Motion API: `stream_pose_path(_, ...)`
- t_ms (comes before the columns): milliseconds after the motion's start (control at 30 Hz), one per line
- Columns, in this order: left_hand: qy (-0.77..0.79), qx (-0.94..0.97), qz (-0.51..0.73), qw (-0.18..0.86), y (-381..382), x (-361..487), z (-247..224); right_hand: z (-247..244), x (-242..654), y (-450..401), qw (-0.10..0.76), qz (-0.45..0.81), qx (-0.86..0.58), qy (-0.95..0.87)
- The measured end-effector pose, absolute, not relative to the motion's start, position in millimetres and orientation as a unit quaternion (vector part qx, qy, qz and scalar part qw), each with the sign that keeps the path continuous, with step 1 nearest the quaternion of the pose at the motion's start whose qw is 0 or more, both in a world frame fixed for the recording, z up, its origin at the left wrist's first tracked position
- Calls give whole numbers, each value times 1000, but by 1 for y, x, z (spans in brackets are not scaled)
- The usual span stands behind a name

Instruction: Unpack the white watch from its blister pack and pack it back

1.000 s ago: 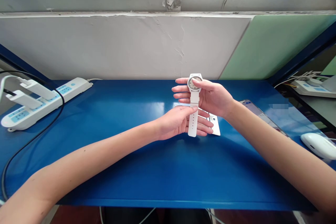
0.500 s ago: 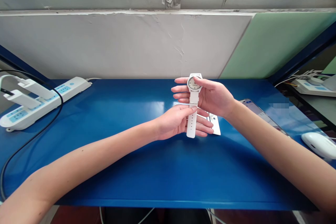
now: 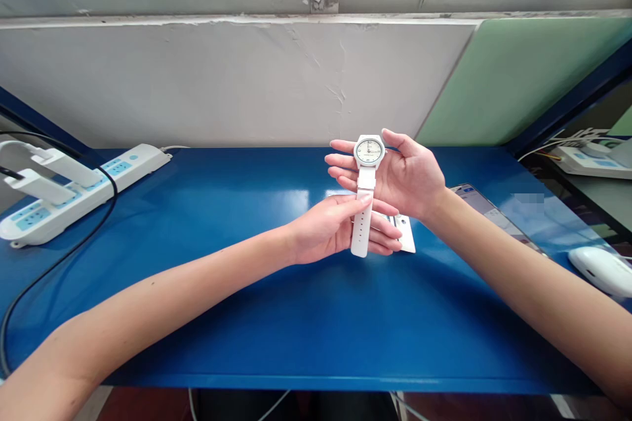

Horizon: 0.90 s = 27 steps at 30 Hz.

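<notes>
A white wristwatch [image 3: 370, 151] with a round white dial is held up over the blue table [image 3: 237, 316]. Its holed strap hangs toward me. My left hand [image 3: 328, 227] pinches that strap between thumb and fingers, with the other fingertips extending behind it. Palm up, my right hand [image 3: 412, 171] lies under the watch head, fingers stretched out and thumb lifted off the dial. Behind my left fingers, on the table, a flat white item [image 3: 405, 235] is partly hidden; I cannot tell its kind.
At the left lies a white power strip [image 3: 34, 217] with plugged-in chargers and a black cable [image 3: 93, 233]. A phone-like device [image 3: 486, 210] is partly covered by my right forearm. A white mouse [image 3: 600, 272] sits at the right. The wall [image 3: 222, 85] borders the table's back.
My right thumb has lifted off the watch face, leaving the dial uncovered. The watch head has shifted slightly to the right and tilted; my left hand keeps its pinch on the strap.
</notes>
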<state>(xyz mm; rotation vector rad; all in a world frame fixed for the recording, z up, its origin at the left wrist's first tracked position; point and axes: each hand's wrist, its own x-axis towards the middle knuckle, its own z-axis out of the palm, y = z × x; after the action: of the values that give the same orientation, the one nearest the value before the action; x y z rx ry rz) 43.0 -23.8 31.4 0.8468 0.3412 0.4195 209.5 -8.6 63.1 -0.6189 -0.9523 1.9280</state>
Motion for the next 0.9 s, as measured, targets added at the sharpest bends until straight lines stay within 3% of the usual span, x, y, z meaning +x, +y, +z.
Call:
stream_pose_path(233,164,378,199,889,-22,42,30,62,210,-7,435,783,-292,-334)
stream_pose_path(533,203,384,205,877,-27,47,35,54,207,-4,523,683,-341,-379)
stream_pose_path(900,190,418,199,866,-28,44,35,57,207,-13,439,727,-268,-454)
